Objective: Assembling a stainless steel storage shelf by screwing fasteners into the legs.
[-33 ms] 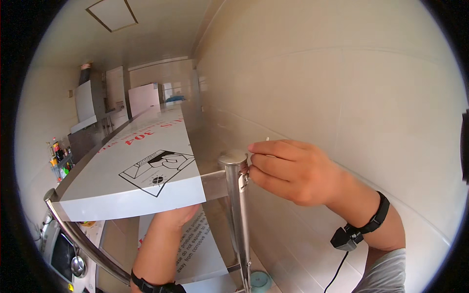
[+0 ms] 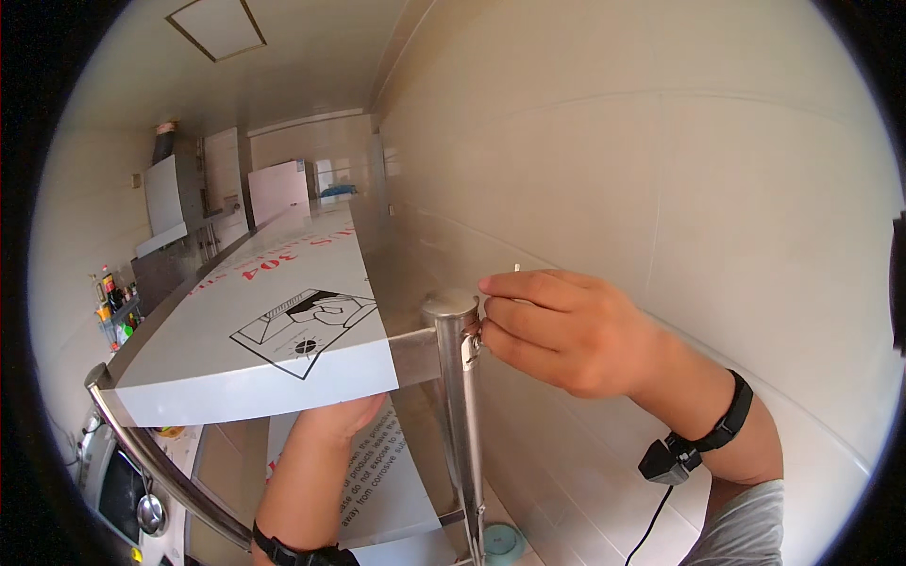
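A metal rack's upper shelf (image 2: 189,358), covered in printed white protective film, stretches away from me. Its round steel post (image 2: 458,406) has a flat cap and stands at the shelf's near right corner. My right hand (image 2: 571,330) is closed beside the post's top, fingertips at a small metal fitting (image 2: 471,349) on its side. A thin pale tip (image 2: 517,268) pokes up behind the fingers; what it belongs to is hidden. My left hand (image 2: 354,415) reaches beneath the upper shelf, and its fingers are out of sight under the edge.
A lower film-covered shelf (image 2: 396,491) lies below. The tiled wall (image 2: 736,208) rises close on the right. A curved steel post (image 2: 170,462) bounds the rack's left. Beyond it are a ladle (image 2: 151,515), bottles (image 2: 113,292) and a range hood (image 2: 165,203). A greenish round container (image 2: 503,544) sits low down.
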Tool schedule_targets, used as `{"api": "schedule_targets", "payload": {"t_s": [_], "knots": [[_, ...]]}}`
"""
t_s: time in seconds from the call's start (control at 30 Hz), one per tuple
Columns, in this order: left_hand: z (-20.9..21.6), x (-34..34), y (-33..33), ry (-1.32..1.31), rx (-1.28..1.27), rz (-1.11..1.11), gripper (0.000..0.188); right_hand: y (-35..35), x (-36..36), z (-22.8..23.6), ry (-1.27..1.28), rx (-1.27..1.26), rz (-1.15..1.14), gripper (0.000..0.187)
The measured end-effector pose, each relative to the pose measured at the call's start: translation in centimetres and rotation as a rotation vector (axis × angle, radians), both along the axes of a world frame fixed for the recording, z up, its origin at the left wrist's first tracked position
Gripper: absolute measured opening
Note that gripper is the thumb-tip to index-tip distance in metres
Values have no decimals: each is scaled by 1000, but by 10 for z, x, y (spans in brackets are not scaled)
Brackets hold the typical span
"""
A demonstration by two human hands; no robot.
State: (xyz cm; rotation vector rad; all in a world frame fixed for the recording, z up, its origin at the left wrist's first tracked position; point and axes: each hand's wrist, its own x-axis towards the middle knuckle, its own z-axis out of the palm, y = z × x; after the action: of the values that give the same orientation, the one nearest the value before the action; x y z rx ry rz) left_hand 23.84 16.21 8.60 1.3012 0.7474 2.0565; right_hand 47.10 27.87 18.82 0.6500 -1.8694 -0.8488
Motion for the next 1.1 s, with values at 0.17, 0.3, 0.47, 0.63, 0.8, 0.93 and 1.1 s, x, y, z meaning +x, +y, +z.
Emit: {"api": "schedule_targets", "payload": {"t_s": [0.17, 0.3, 0.47, 0.63, 0.8, 0.93, 1.1], "knots": [[10, 2, -16, 166, -368, 282, 18, 1, -1, 3, 23, 60, 9, 18], [-6, -3, -2, 2, -18, 43, 19, -4, 0, -18, -117, -355, 44, 10], [-6, 11, 11, 202, -7, 123, 22, -43, 6, -42, -564, -2072, 469, 16], [-8, 10, -22, 758, -608, 767, 22, -46, -2, -67, -120, -1851, 523, 24], [-38, 63, -64, 267, -178, 253, 22, -63, 22, -178, -263, -1657, 856, 27], [-95, 57, -145, 759, -334, 126, 19, -66, 2, -225, -1461, -1256, 602, 13], [-133, 60, -264, 624, -250, 763, 21, -108, -44, -302, -2163, -1402, 379, 17]]}}
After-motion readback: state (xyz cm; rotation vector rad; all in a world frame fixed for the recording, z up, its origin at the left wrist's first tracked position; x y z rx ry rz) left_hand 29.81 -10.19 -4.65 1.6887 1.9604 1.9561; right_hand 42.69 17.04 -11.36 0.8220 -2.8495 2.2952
